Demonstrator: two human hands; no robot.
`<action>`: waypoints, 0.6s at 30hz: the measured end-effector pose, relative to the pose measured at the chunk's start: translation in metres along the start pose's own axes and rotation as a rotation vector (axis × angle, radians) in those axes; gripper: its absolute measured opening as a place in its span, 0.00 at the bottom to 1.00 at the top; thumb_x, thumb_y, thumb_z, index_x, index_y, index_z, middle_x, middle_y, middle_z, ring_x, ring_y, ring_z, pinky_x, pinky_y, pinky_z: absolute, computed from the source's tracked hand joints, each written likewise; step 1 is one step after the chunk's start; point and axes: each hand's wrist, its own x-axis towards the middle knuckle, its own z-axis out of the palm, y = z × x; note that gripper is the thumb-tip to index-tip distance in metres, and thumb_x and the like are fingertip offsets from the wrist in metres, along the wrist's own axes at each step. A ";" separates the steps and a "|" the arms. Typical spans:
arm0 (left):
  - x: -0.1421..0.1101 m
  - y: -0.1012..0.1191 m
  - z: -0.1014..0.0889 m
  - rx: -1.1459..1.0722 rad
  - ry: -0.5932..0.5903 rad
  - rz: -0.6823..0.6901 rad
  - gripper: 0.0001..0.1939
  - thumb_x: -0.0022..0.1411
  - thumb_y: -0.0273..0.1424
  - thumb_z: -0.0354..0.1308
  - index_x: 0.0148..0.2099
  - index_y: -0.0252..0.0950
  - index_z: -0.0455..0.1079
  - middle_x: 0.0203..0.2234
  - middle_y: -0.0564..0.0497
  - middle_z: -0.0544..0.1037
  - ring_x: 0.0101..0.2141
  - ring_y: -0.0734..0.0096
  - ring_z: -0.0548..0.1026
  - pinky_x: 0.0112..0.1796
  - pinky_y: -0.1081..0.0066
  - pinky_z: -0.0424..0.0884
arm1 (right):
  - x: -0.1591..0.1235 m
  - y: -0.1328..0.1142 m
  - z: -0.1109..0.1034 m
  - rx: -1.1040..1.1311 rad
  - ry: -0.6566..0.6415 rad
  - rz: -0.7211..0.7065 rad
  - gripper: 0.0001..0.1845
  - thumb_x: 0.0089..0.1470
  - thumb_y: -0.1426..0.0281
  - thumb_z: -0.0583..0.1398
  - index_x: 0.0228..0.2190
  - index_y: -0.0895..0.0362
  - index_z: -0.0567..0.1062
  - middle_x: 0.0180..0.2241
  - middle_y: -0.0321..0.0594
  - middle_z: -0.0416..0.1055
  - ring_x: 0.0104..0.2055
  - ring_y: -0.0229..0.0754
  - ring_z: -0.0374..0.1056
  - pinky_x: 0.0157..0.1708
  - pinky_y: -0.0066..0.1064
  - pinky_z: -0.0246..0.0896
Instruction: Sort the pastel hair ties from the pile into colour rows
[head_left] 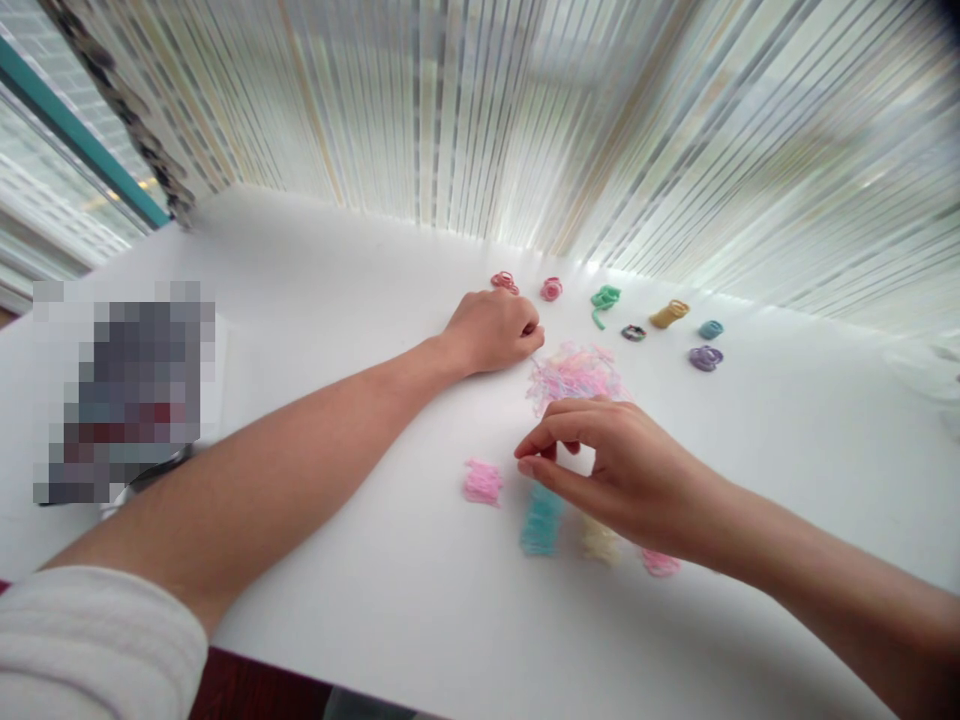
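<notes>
A loose heap of thin pastel elastic bands point(576, 372) lies on the white table point(315, 300). My left hand point(495, 330) rests curled as a fist just left of the heap, fingertips at its edge. My right hand point(619, 470) hovers in front of the heap with thumb and forefinger pinched together; whatever is in the pinch is too small to make out. Below it lie sorted little piles: pink point(482, 482), teal point(541, 520), pale yellow point(600, 540) and another pink point(660, 563) partly under my wrist.
Behind the heap sit small bundles of thicker hair ties: red point(504, 281), pink point(551, 289), green point(604, 298), multicoloured point(634, 332), mustard point(669, 313), blue point(711, 329), purple point(705, 357). A blurred-out object point(124, 390) is at the left. A striped curtain hangs behind the table.
</notes>
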 end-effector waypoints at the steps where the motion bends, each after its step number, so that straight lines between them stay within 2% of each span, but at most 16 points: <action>1: 0.000 0.000 0.000 0.001 -0.001 0.001 0.19 0.72 0.38 0.55 0.35 0.36 0.83 0.32 0.40 0.84 0.39 0.51 0.82 0.41 0.57 0.69 | -0.003 0.001 -0.005 -0.004 0.014 -0.003 0.08 0.64 0.74 0.66 0.35 0.55 0.88 0.31 0.39 0.83 0.29 0.38 0.75 0.27 0.29 0.66; 3: 0.000 -0.001 0.000 0.007 -0.008 0.001 0.19 0.73 0.38 0.55 0.34 0.37 0.82 0.32 0.41 0.84 0.38 0.52 0.81 0.40 0.57 0.68 | -0.010 0.004 -0.018 -0.020 0.071 -0.013 0.09 0.65 0.69 0.66 0.35 0.53 0.88 0.31 0.39 0.83 0.29 0.40 0.74 0.24 0.30 0.65; 6: 0.000 -0.001 -0.001 0.009 -0.019 0.003 0.19 0.73 0.38 0.54 0.33 0.37 0.80 0.31 0.42 0.83 0.37 0.53 0.81 0.38 0.58 0.65 | -0.026 0.019 -0.044 -0.071 0.229 0.008 0.10 0.65 0.61 0.67 0.34 0.50 0.87 0.30 0.40 0.83 0.30 0.43 0.74 0.24 0.32 0.64; 11: 0.001 -0.002 -0.002 0.010 -0.023 -0.005 0.20 0.72 0.38 0.54 0.29 0.38 0.76 0.27 0.43 0.80 0.34 0.55 0.78 0.36 0.60 0.61 | -0.053 0.062 -0.085 -0.170 0.526 0.238 0.17 0.61 0.49 0.71 0.36 0.48 0.88 0.31 0.43 0.84 0.30 0.47 0.73 0.26 0.37 0.61; 15: 0.001 -0.003 -0.005 0.019 -0.042 -0.015 0.21 0.71 0.39 0.53 0.26 0.39 0.72 0.26 0.45 0.79 0.33 0.57 0.76 0.35 0.61 0.60 | -0.061 0.095 -0.097 0.043 0.540 0.410 0.19 0.60 0.50 0.72 0.40 0.53 0.89 0.35 0.49 0.85 0.33 0.46 0.75 0.27 0.37 0.64; 18: 0.001 -0.004 -0.007 0.016 -0.043 -0.022 0.21 0.70 0.39 0.54 0.23 0.39 0.67 0.24 0.47 0.78 0.31 0.59 0.74 0.34 0.62 0.57 | -0.056 0.114 -0.088 0.131 0.486 0.416 0.20 0.58 0.50 0.73 0.39 0.55 0.89 0.34 0.47 0.84 0.32 0.45 0.75 0.30 0.37 0.67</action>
